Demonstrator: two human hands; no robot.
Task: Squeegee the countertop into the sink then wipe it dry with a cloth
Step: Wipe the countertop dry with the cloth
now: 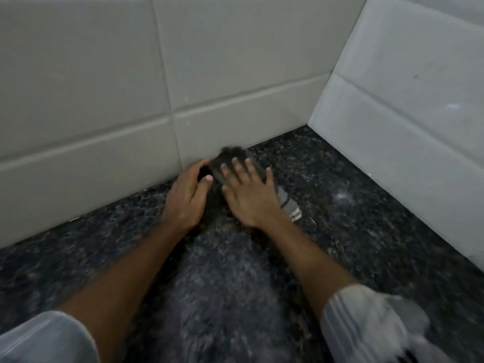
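Note:
A dark grey cloth with a pale striped end lies bunched on the black speckled granite countertop, right at the foot of the back tiled wall. My left hand curls around the cloth's left side, thumb on top and fingertips against the wall base. My right hand lies flat on the cloth with fingers spread, pressing it down. The cloth's middle is hidden under both hands. The picture is blurred by motion.
Pale tiled walls meet in a corner: the back wall runs across the top and a side wall closes the right. A duller streak runs down the counter between my forearms.

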